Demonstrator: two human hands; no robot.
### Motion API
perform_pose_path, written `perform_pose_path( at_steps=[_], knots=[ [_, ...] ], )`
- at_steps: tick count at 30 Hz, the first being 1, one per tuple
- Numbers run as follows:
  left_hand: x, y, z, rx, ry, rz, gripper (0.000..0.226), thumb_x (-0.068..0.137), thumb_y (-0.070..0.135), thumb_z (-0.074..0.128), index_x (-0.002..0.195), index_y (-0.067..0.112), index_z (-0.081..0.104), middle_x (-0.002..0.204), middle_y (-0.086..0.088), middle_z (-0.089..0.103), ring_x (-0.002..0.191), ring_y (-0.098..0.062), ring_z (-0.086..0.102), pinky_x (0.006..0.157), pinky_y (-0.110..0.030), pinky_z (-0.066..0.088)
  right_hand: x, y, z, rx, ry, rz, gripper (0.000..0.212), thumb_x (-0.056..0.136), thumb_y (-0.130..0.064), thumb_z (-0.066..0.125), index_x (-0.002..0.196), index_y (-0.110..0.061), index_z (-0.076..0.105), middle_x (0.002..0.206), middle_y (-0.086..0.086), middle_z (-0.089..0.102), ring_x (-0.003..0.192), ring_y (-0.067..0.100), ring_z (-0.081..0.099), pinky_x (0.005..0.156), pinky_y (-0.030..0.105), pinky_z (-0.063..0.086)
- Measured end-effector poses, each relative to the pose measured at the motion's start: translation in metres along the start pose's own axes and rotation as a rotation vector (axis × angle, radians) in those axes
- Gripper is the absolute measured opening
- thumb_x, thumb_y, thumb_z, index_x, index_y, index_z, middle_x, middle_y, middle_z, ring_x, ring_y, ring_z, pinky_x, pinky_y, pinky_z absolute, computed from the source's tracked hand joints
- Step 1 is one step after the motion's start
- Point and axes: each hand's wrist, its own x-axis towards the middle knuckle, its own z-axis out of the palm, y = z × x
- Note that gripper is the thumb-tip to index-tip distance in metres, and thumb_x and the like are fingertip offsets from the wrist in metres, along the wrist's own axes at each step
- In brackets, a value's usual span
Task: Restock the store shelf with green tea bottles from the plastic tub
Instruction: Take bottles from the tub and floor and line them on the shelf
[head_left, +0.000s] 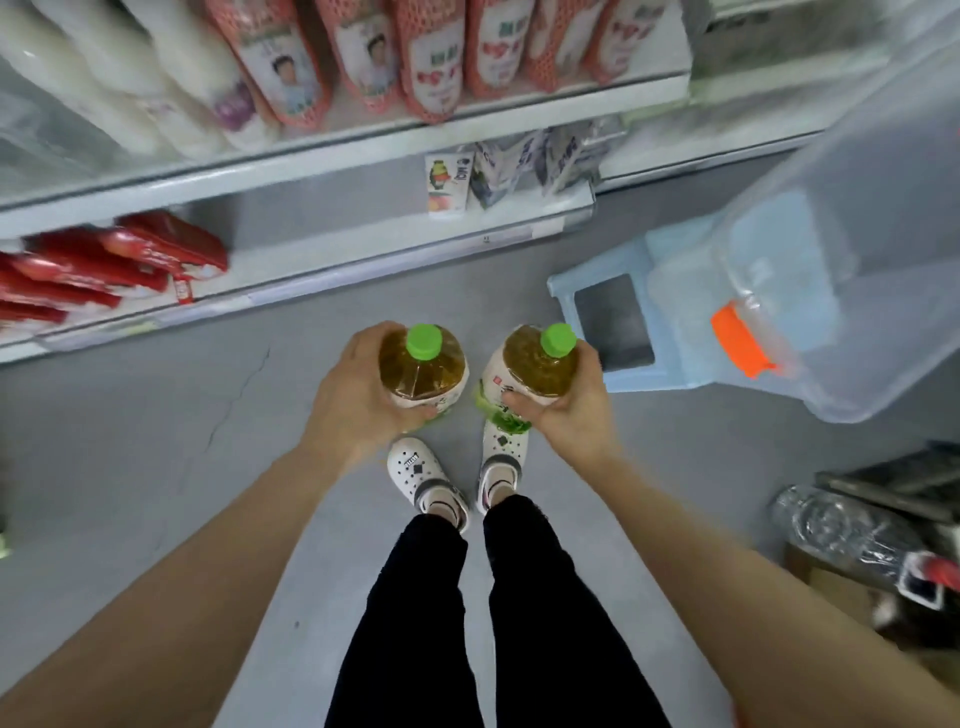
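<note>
We're looking straight down: black trousers (426, 618) and white clogs (423, 480) on the grey floor (156, 467), both forearms stretched out in front.

Left hand (353, 400) is wrapped round the left green tea bottle (423, 371), fingers curled under its label, thumb on the near side. It's upright w/ its bright green cap facing us. Right hand (569, 410) is clamped the same way on the right green tea bottle (537, 366), thumb across the label, bottle tipped slightly left. The 2 bottles sit side by side, close but not touching, above the shoes.

Off to the right, the clear plastic tub (852, 291) w/ an orange latch (743, 340) rests on a pale blue stool (608, 306); can't tell what's inside. At far right, low down, clear bottles in wrap (841, 525), blurred.

Further out, the store shelf (322, 260): red packs (104, 265) at left on the lower level, a bare stretch in the middle, small cartons (447, 182) behind. Upper level carries red-and-white pouches (431, 62) and white bottles (130, 67).
</note>
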Motion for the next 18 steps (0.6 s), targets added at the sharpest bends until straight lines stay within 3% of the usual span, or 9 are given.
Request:
perform_pose_path(
  at_steps=[5, 9, 12, 15, 18],
  knots=[
    [-0.051, 0.061, -0.075, 0.007, 0.099, 0.112, 0.093, 0.052, 0.037, 0.094, 0.132, 0.029, 0.047, 0.127, 0.007, 0.055, 0.114, -0.013, 0.054, 0.095, -0.023, 0.038, -0.039, -0.086, -0.048, -0.053, 0.040, -0.189, 0.085, 0.060, -0.032, 0.093, 0.127, -0.031, 0.041, 0.122, -0.010, 0.057, 0.109, 0.007, 0.058, 0.097, 0.027, 0.047],
    [-0.077, 0.103, -0.124, -0.014, 0.192, 0.198, 0.094, 0.049, 0.045, 0.092, 0.132, 0.034, 0.048, 0.125, 0.010, 0.056, 0.116, -0.013, 0.054, 0.102, -0.035, 0.043, -0.063, -0.150, -0.083, -0.036, 0.040, -0.338, 0.085, 0.060, -0.043, 0.088, 0.129, -0.041, 0.038, 0.126, -0.010, 0.058, 0.114, 0.008, 0.059, 0.100, 0.039, 0.049],
    [-0.090, 0.134, -0.160, -0.044, 0.241, 0.272, 0.092, 0.047, 0.057, 0.084, 0.129, 0.039, 0.047, 0.123, 0.016, 0.058, 0.113, -0.009, 0.057, 0.099, -0.033, 0.045, -0.080, -0.203, -0.106, -0.029, 0.051, -0.448, 0.083, 0.060, -0.045, 0.085, 0.125, -0.048, 0.035, 0.127, -0.008, 0.059, 0.115, 0.009, 0.058, 0.101, 0.038, 0.048],
    [-0.100, 0.169, -0.194, -0.054, 0.271, 0.346, 0.093, 0.049, 0.052, 0.088, 0.132, 0.035, 0.048, 0.122, 0.014, 0.062, 0.111, -0.008, 0.058, 0.099, -0.031, 0.046, -0.096, -0.251, -0.128, -0.023, 0.055, -0.544, 0.085, 0.061, -0.047, 0.084, 0.133, -0.040, 0.040, 0.125, -0.011, 0.060, 0.115, 0.005, 0.058, 0.101, 0.034, 0.048],
    [-0.108, 0.204, -0.230, -0.042, 0.294, 0.425, 0.090, 0.051, 0.052, 0.089, 0.130, 0.040, 0.048, 0.115, 0.019, 0.062, 0.100, -0.003, 0.060, 0.095, -0.029, 0.049, -0.112, -0.296, -0.152, -0.049, 0.070, -0.653, 0.079, 0.060, -0.054, 0.082, 0.128, -0.048, 0.041, 0.122, -0.015, 0.062, 0.112, 0.002, 0.059, 0.100, 0.033, 0.048]
  ],
)
